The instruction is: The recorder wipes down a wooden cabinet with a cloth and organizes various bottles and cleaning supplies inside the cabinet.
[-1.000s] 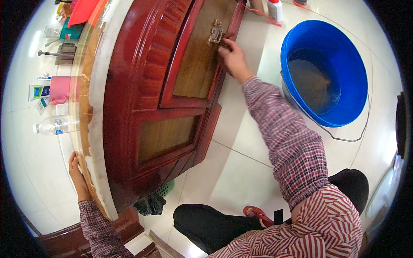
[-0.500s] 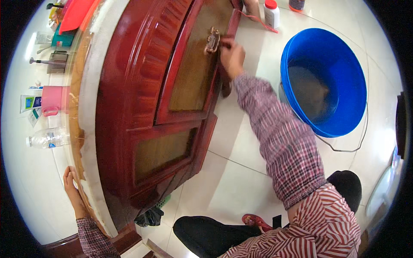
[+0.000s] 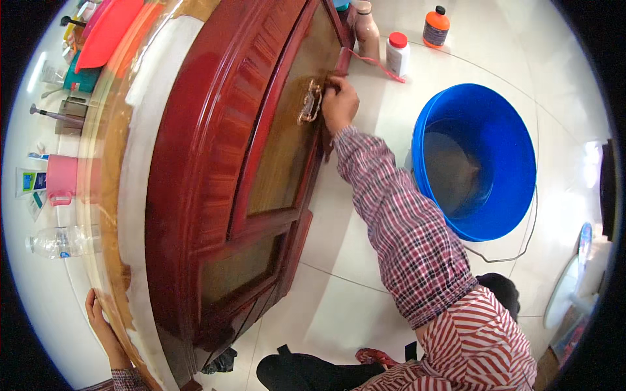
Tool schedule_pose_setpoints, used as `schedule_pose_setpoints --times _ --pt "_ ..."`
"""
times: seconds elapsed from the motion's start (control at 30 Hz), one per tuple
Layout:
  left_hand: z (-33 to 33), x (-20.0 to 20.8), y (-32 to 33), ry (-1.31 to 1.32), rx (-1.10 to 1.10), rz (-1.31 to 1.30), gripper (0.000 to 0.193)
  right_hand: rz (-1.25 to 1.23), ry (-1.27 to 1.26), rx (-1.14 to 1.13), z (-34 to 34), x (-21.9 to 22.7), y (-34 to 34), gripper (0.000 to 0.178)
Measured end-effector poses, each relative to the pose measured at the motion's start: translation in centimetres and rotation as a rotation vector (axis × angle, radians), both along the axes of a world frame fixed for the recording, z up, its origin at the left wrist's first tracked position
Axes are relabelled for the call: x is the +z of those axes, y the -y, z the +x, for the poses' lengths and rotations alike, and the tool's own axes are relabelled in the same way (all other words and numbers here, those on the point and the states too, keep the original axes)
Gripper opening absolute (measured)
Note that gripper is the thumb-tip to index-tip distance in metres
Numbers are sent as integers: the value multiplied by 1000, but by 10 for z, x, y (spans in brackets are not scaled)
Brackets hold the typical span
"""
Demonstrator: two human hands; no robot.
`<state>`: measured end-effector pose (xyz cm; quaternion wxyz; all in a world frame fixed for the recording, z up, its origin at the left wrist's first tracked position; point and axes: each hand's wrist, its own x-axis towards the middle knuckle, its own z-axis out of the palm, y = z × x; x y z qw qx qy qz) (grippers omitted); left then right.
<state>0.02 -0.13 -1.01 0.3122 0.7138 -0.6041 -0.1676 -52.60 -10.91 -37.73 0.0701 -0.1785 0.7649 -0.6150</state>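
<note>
My right hand [image 3: 340,104] is at the glossy red-brown cabinet [image 3: 195,163], right beside the ornate metal handle [image 3: 310,102] on its door. Its fingers are bent together against the door; a dark brownish bit shows at the fingertips, too blurred to name. My left hand [image 3: 104,329] lies at the lower left on the rim of the pale countertop [image 3: 140,130], fingers stretched out and holding nothing. Between the cabinet and the bucket passes my right forearm in a checked sleeve [image 3: 417,254].
A blue bucket [image 3: 515,130] with murky water stands on the tiled floor at right. Behind it are a white red-capped bottle [image 3: 397,55], an orange bottle [image 3: 435,27] and a brownish bottle [image 3: 366,32]. On the countertop side are a pink mug [image 3: 62,173] and a clear plastic bottle [image 3: 59,242].
My right hand has shifted away from me along the door, from below the handle to level with it. The whole view has tilted, bringing more of the far bottles into sight.
</note>
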Motion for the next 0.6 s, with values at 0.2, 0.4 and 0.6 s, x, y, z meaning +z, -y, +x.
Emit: schedule_pose_setpoints --times 0.2,0.4,0.6 --pt "19 4 1 120 -2 23 45 205 -113 -6 -55 10 43 25" --pt "13 2 -2 42 51 -7 40 428 -215 125 -78 16 55 35" --pt "7 -2 2 59 11 -26 42 418 -262 425 -106 4 44 46"
